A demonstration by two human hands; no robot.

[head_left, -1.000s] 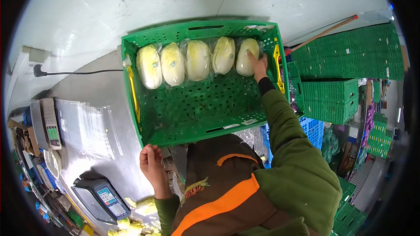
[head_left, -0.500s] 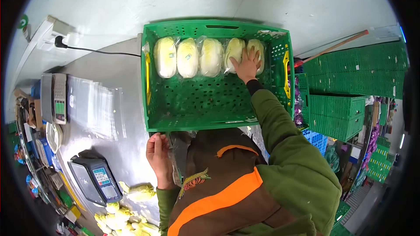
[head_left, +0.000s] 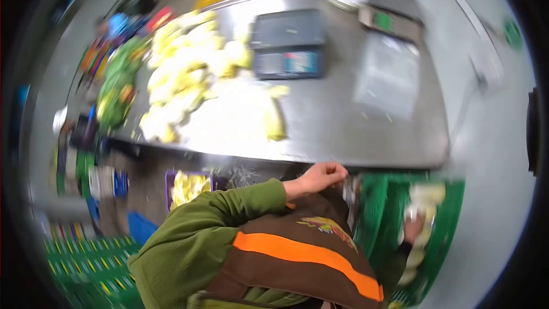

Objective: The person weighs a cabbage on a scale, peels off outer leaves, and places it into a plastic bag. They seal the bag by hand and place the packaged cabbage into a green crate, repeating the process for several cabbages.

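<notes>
Turned tableward; one crate (head_left: pixel 374 217) now lower right; left hand (head_left: pixel 319 176) fist-curled; right hand (head_left: pixel 412 230) on cabbage (head_left: pixel 426 194), fingers unclear.

A steel tabletop (head_left: pixel 337 131) fills the upper part of the blurred head view, its near edge running across the middle of the picture. A loose heap of pale yellow-green cabbage leaves (head_left: pixel 189 63) covers its left side, and a dark weighing scale (head_left: pixel 289 46) with a small screen and keypad sits just beside the heap. To the right of the scale lies a flat stack of clear plastic bags (head_left: pixel 386 74), and beyond it, at the far edge, a second grey device (head_left: pixel 389 14) too blurred to tell apart.
</notes>
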